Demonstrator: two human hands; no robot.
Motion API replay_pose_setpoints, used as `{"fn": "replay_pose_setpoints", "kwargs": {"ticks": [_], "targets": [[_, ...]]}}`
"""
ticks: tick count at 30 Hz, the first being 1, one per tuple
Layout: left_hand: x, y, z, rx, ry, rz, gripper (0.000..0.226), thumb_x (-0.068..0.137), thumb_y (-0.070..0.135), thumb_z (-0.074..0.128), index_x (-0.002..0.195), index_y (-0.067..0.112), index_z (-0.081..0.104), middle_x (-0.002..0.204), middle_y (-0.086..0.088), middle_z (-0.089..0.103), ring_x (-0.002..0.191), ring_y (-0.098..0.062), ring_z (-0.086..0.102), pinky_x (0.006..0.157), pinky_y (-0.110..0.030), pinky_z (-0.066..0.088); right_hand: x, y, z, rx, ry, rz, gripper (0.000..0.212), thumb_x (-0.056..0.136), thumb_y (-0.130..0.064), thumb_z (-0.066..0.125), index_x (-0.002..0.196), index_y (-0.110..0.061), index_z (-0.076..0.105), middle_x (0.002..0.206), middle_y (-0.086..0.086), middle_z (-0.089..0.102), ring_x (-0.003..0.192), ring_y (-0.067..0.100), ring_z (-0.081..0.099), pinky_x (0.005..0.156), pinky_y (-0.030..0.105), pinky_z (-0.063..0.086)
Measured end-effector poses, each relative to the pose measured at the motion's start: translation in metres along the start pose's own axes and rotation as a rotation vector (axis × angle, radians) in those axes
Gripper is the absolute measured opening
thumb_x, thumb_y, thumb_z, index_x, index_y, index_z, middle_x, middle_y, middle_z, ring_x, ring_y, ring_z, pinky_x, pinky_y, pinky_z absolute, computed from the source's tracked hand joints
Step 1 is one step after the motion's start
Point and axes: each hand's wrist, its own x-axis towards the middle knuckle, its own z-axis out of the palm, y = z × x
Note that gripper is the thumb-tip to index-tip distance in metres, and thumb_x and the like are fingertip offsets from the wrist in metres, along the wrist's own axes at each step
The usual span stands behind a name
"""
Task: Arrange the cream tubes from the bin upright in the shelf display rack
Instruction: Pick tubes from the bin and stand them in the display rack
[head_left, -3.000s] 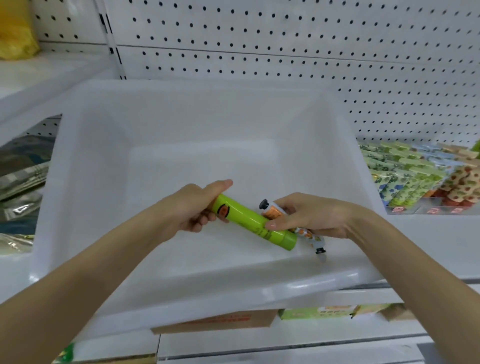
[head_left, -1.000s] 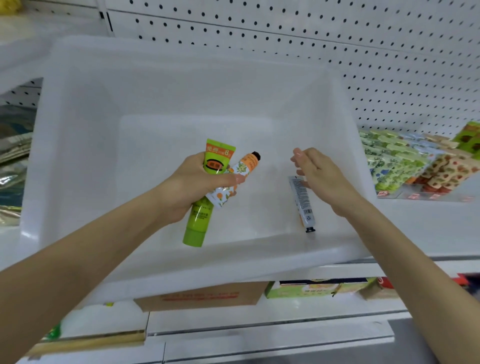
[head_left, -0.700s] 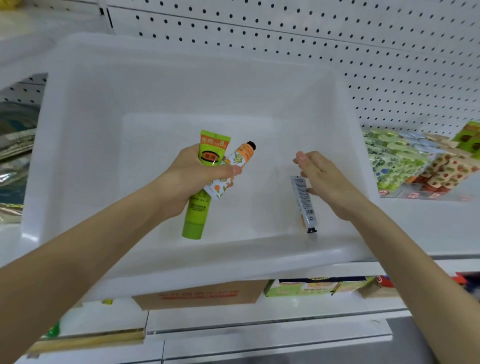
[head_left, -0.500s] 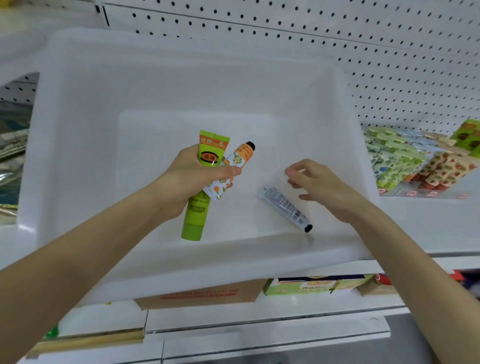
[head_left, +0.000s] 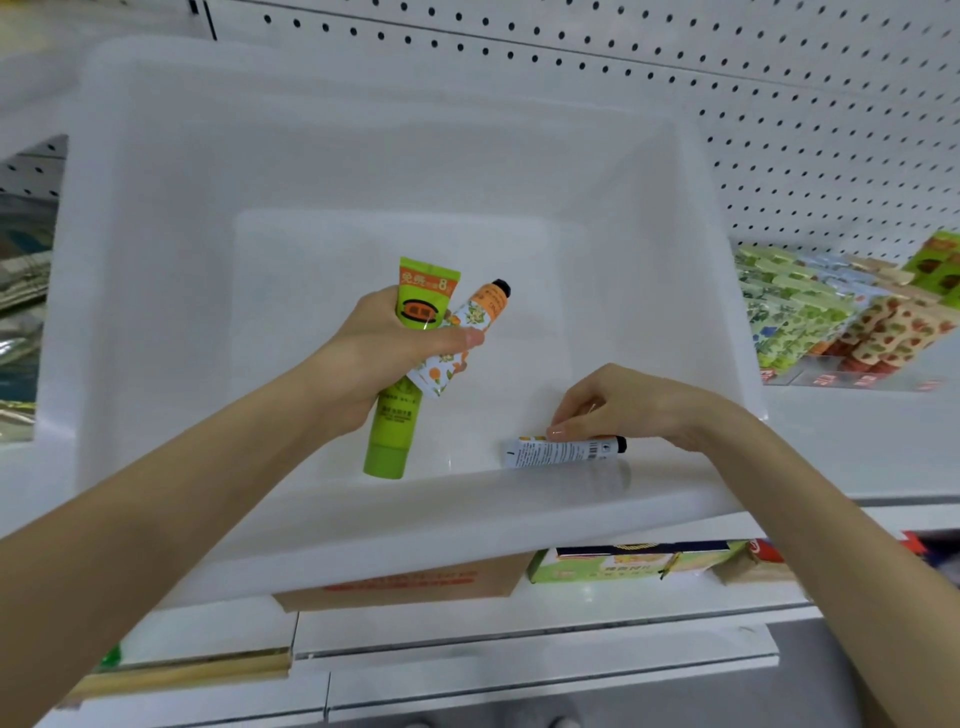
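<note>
Risks: L hand (head_left: 384, 358) has two tubes in one fist, green tube (head_left: 387, 441) cap-down and orange floral tube (head_left: 485, 306) slanted across it, pinned mostly by the thumb. Adding a 3rd or loosening the grip prob. lets the floral one slide out. R hand (head_left: 639, 405) has its fingers curled down on the white tube (head_left: 561, 453), thumb tip on top. It looks like a light pinch, so the tube could roll or squirt away vs. the wall. White tube lies flat on the bin (head_left: 467, 525) floor, just beside the front wall, black cap to the right. It's slim, w/ small print and a barcode. Display rack (head_left: 852, 376), presumably the one at right, stands well apart from it.
</note>
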Motion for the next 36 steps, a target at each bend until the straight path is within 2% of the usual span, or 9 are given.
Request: {"fn": "replay_pose_setpoints", "kwargs": {"ticks": [4,7,10,15,19,22,25,28,36], "targets": [[0.001,-0.001,-0.001,0.007,-0.012,0.000,0.034,0.076,0.014,0.076,0.106,0.006,0.062,0.084,-0.006,0.071,0.067,-0.014,0.069,0.058,-0.023,0.055,0.002,0.000,0.000,-0.044,-0.052,-0.013,0.016,0.080,-0.028,0.073,0.086,-0.014,0.076,0.097,0.017,0.069,0.078,0.013,0.055,0.071,0.031,0.041],[0.004,0.000,-0.003,0.021,-0.014,0.001,0.034,0.076,0.014,0.076,0.106,0.006,0.062,0.085,-0.008,0.071,0.072,-0.017,0.069,0.059,-0.023,0.056,0.003,0.001,-0.002,-0.069,-0.090,-0.028,0.015,0.077,-0.029,0.076,0.084,-0.016,0.074,0.093,0.012,0.069,0.080,0.014,0.055,0.071,0.031,0.040],[0.008,0.004,-0.005,0.044,-0.024,0.004,0.034,0.076,0.015,0.076,0.106,0.005,0.063,0.083,-0.008,0.071,0.065,-0.013,0.068,0.055,-0.021,0.055,0.004,-0.001,-0.006,-0.084,-0.146,-0.051,0.016,0.078,-0.028,0.076,0.086,-0.016,0.072,0.098,0.013,0.068,0.080,0.014,0.056,0.070,0.032,0.042],[0.017,0.011,-0.011,0.074,-0.027,0.010,0.035,0.077,0.015,0.076,0.107,0.005,0.062,0.082,-0.008,0.070,0.061,-0.011,0.067,0.052,-0.020,0.052,0.008,-0.010,-0.013,-0.164,-0.235,-0.017,0.015,0.081,-0.034,0.072,0.088,-0.021,0.069,0.082,-0.006,0.063,0.072,0.007,0.053,0.062,0.016,0.039],[0.026,0.016,-0.017,0.081,-0.022,0.023,0.036,0.077,0.014,0.076,0.108,0.004,0.062,0.083,-0.008,0.069,0.060,-0.011,0.067,0.053,-0.020,0.053,0.013,-0.015,-0.018,-0.170,-0.260,0.018,0.029,0.083,-0.037,0.069,0.097,-0.012,0.073,0.075,-0.011,0.057,0.069,0.006,0.047,0.064,0.016,0.037],[0.033,0.020,-0.020,0.090,-0.027,0.038,0.036,0.077,0.014,0.076,0.108,0.002,0.061,0.082,-0.009,0.069,0.061,-0.011,0.066,0.054,-0.021,0.053,0.017,-0.019,-0.024,-0.088,-0.291,0.045,0.030,0.084,-0.032,0.069,0.099,-0.006,0.069,0.075,-0.002,0.053,0.066,0.011,0.046,0.059,0.019,0.039],[0.042,0.025,-0.025,0.105,-0.023,0.049,0.035,0.076,0.014,0.077,0.106,0.004,0.062,0.081,-0.009,0.069,0.061,-0.011,0.067,0.056,-0.022,0.054,0.025,-0.021,-0.030,0.078,-0.219,0.068,0.024,0.083,-0.022,0.071,0.100,-0.010,0.059,0.093,0.008,0.059,0.080,0.019,0.058,0.069,0.026,0.051],[0.052,0.030,-0.032,0.118,-0.004,0.056,0.034,0.075,0.014,0.077,0.104,0.005,0.062,0.082,-0.009,0.070,0.060,-0.011,0.067,0.055,-0.022,0.055,0.032,-0.025,-0.036,0.190,-0.133,0.062,0.028,0.083,-0.019,0.071,0.103,-0.006,0.057,0.103,0.017,0.066,0.093,0.030,0.067,0.077,0.034,0.055],[0.077,0.040,-0.047,0.084,0.017,0.065,0.028,0.075,0.014,0.077,0.099,0.008,0.063,0.083,-0.009,0.070,0.062,-0.013,0.068,0.054,-0.021,0.055,0.049,-0.033,-0.050,0.374,0.135,0.032,0.029,0.081,-0.022,0.074,0.103,-0.009,0.063,0.096,0.012,0.071,0.083,0.024,0.070,0.076,0.032,0.057]]}}
